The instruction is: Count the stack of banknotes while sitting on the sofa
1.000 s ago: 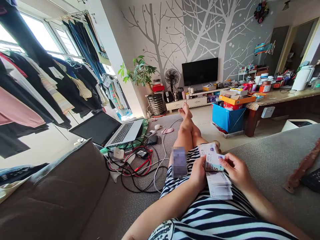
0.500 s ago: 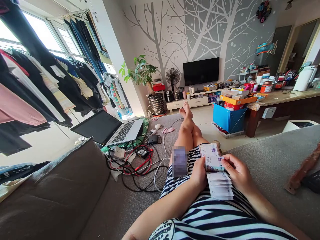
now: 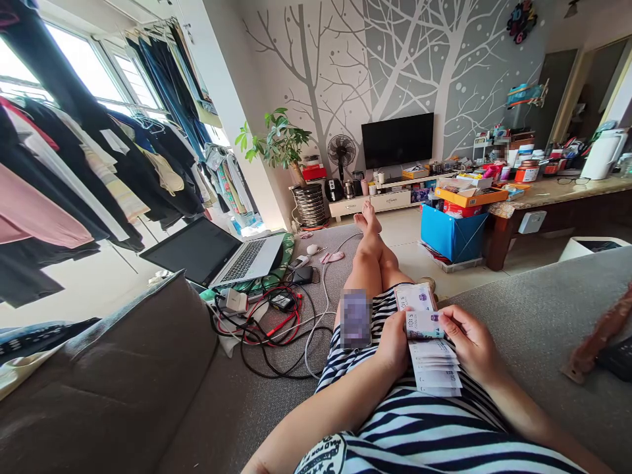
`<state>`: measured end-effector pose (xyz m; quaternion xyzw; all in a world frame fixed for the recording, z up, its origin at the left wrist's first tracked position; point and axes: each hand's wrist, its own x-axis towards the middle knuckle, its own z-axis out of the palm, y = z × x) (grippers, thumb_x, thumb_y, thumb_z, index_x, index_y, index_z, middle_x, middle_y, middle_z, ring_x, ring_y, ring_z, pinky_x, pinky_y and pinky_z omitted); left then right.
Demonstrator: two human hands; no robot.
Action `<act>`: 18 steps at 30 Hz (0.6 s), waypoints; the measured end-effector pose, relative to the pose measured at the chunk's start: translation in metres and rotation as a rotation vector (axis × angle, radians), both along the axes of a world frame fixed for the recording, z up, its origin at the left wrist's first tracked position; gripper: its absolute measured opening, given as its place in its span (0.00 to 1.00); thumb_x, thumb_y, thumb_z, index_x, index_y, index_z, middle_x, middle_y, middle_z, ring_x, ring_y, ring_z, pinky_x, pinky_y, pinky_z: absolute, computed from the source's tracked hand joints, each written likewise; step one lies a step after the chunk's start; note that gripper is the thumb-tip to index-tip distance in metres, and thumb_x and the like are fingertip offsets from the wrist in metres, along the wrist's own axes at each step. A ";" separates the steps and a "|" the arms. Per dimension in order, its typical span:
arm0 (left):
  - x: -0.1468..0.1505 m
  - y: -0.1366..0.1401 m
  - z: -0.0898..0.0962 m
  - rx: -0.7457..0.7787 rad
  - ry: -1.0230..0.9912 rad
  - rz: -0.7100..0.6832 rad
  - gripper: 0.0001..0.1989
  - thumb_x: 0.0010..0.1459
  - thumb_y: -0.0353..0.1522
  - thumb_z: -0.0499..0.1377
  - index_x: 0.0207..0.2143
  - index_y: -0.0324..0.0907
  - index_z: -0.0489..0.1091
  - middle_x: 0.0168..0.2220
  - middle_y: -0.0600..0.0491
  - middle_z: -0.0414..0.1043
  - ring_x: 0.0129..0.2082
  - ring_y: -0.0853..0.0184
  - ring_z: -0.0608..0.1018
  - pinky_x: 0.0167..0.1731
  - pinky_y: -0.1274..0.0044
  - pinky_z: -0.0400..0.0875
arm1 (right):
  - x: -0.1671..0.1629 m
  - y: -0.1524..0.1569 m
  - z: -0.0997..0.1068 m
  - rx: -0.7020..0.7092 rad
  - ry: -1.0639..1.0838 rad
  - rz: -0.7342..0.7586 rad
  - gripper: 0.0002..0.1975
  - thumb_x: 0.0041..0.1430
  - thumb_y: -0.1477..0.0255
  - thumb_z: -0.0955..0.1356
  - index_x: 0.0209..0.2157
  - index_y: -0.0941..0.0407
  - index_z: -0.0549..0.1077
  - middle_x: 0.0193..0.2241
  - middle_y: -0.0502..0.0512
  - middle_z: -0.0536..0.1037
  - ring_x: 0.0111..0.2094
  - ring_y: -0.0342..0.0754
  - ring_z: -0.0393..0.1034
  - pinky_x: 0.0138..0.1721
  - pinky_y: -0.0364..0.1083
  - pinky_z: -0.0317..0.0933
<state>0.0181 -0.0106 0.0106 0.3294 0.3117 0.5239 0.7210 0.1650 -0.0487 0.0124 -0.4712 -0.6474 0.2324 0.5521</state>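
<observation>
Over my lap, a stack of banknotes (image 3: 415, 297) sticks up above my hands, and several more notes fan down below toward my belly as white ends (image 3: 437, 368). My left hand (image 3: 394, 341) is closed on the left edge of the notes, thumb on top. At the right edge of the top note (image 3: 423, 325), my right hand (image 3: 467, 339) pinches its corner between thumb and forefinger. The fingers beneath the notes are hidden. A phone (image 3: 355, 320), its screen blurred out, lies on my striped clothing left of the notes.
I sit on a grey sofa (image 3: 266, 411), legs stretched forward. To the left are tangled cables (image 3: 276, 329) and an open laptop (image 3: 247, 259). A blue box (image 3: 451, 234) stands by a cluttered table (image 3: 553, 191). A brown strip-like object (image 3: 600, 329) lies at right.
Both hands remain in nearly the same place on the banknotes. The top note and the fanned ends have shifted very slightly.
</observation>
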 end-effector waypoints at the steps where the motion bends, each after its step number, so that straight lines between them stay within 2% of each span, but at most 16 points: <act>1: 0.000 0.000 0.000 0.003 0.004 -0.001 0.16 0.46 0.43 0.69 0.24 0.41 0.72 0.24 0.53 0.72 0.30 0.63 0.73 0.37 0.72 0.66 | 0.000 0.000 0.000 -0.004 0.003 0.004 0.21 0.69 0.52 0.63 0.30 0.53 0.72 0.23 0.50 0.72 0.26 0.49 0.66 0.28 0.44 0.62; 9: -0.001 0.000 -0.001 0.024 -0.001 -0.012 0.15 0.47 0.43 0.68 0.25 0.40 0.73 0.24 0.54 0.72 0.28 0.65 0.71 0.37 0.72 0.65 | 0.000 0.000 -0.003 -0.020 0.026 0.032 0.21 0.69 0.52 0.63 0.30 0.53 0.72 0.23 0.49 0.71 0.26 0.48 0.64 0.28 0.43 0.61; 18: -0.002 0.000 -0.003 0.008 0.027 -0.011 0.18 0.47 0.46 0.69 0.23 0.43 0.70 0.23 0.53 0.72 0.30 0.61 0.75 0.38 0.70 0.68 | 0.000 -0.001 -0.002 -0.002 0.024 0.037 0.21 0.69 0.52 0.63 0.31 0.53 0.73 0.23 0.50 0.73 0.26 0.48 0.66 0.28 0.43 0.61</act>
